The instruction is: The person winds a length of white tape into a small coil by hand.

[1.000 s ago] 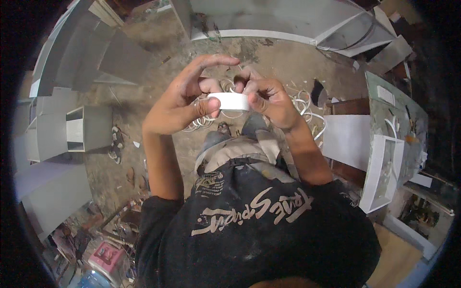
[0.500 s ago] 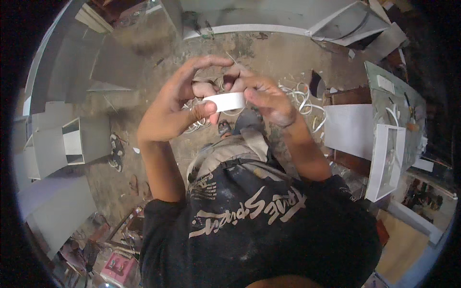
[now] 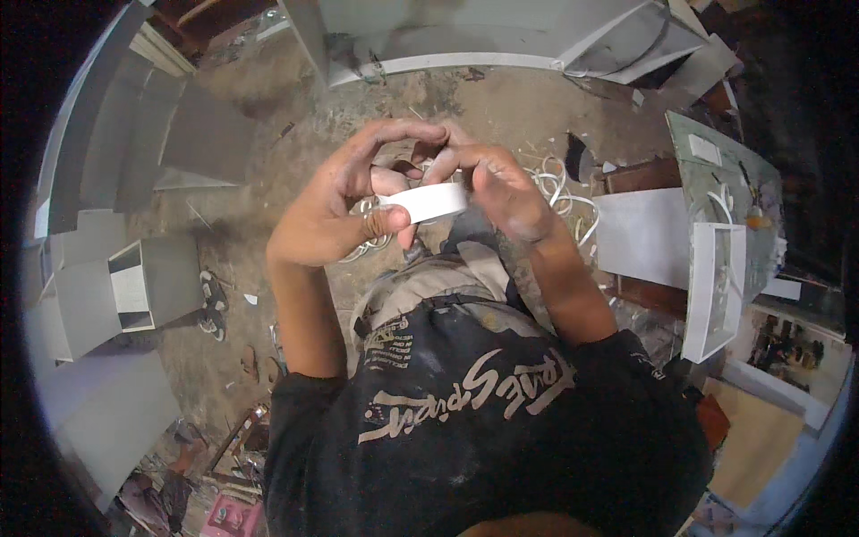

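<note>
A small roll of white flat strip (image 3: 431,203) is held up in front of my body, its smooth outer band facing me. My left hand (image 3: 344,201) grips its left end, thumb on the near face and fingers curled behind. At the other end is my right hand (image 3: 508,190), its bent fingers at the roll's far upper edge. The right thumb is slightly blurred and stands just off the band. Fingertips of both hands meet beyond the roll, where their exact hold is partly hidden.
Loose loops of white strip (image 3: 557,183) lie on the floor beyond my hands. To the right stand a white panel (image 3: 640,234), a white open frame (image 3: 702,295) and a greenish worktop (image 3: 711,170). Grey cabinet boxes (image 3: 165,282) and sandals (image 3: 212,306) are at left.
The right thumb has come off the roll's near right end, where it pressed before. The roll has shifted slightly right and down, and both hands remain around it.
</note>
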`<control>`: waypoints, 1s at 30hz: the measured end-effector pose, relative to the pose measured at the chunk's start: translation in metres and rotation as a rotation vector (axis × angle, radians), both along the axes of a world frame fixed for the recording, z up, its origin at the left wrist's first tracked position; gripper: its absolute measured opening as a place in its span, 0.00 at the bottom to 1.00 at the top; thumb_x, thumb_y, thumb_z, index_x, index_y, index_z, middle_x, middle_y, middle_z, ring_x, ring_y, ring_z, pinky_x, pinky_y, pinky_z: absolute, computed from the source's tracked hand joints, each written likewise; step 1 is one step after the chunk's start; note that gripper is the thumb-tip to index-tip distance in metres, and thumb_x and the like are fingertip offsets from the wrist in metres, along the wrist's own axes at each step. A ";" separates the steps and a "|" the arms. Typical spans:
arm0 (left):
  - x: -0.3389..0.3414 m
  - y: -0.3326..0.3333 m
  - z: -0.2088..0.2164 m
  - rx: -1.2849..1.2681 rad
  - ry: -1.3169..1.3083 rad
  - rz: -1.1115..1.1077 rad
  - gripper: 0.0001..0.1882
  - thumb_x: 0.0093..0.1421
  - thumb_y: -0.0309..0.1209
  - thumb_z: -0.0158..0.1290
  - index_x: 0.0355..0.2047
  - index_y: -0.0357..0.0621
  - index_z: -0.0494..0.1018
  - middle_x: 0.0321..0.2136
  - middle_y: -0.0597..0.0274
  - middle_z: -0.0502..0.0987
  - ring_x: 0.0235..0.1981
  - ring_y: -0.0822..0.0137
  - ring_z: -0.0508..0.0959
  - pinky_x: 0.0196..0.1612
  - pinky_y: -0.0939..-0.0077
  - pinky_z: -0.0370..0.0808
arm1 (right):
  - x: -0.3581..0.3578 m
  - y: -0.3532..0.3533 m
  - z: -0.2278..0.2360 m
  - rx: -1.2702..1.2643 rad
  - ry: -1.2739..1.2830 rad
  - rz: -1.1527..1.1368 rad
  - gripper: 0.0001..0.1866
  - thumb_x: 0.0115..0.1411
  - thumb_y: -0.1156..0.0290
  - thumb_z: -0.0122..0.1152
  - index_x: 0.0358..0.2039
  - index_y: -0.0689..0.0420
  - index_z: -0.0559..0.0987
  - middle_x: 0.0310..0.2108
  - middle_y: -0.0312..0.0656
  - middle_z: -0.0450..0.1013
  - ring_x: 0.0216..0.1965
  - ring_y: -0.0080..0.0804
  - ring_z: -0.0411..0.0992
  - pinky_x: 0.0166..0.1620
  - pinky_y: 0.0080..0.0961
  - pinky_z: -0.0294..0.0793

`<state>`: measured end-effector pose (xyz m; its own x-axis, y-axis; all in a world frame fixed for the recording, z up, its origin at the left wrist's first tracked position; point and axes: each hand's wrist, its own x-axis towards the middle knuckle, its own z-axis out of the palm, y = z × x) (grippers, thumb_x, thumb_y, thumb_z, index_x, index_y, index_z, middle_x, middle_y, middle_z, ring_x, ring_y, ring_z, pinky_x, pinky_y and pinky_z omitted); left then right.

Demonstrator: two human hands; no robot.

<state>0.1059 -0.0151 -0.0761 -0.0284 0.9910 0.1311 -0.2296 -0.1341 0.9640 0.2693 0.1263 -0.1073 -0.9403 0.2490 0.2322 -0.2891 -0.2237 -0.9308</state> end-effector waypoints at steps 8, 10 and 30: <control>0.001 -0.003 -0.007 0.096 -0.114 -0.060 0.35 0.56 0.26 0.59 0.61 0.32 0.56 0.34 0.55 0.78 0.26 0.70 0.80 0.35 0.80 0.74 | -0.002 0.001 0.005 -0.082 0.066 0.056 0.10 0.57 0.62 0.66 0.33 0.55 0.81 0.43 0.37 0.70 0.45 0.28 0.68 0.51 0.27 0.65; 0.007 -0.002 -0.007 0.098 -0.162 -0.013 0.34 0.57 0.25 0.58 0.61 0.31 0.55 0.43 0.51 0.75 0.25 0.70 0.79 0.35 0.79 0.74 | -0.001 -0.008 -0.009 -0.568 0.110 0.121 0.11 0.59 0.63 0.65 0.35 0.57 0.81 0.44 0.36 0.71 0.45 0.26 0.69 0.50 0.25 0.66; 0.022 0.007 0.005 0.026 0.001 0.106 0.41 0.57 0.31 0.57 0.64 0.27 0.47 0.18 0.61 0.76 0.20 0.72 0.76 0.26 0.84 0.70 | 0.003 0.011 -0.007 -0.272 0.001 0.090 0.12 0.64 0.65 0.57 0.41 0.59 0.81 0.51 0.43 0.69 0.51 0.29 0.67 0.56 0.28 0.62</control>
<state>0.1278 -0.0080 -0.0712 -0.1328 0.9786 0.1572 -0.2115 -0.1830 0.9601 0.2723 0.1375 -0.1146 -0.9612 0.2176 0.1693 -0.2575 -0.4896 -0.8331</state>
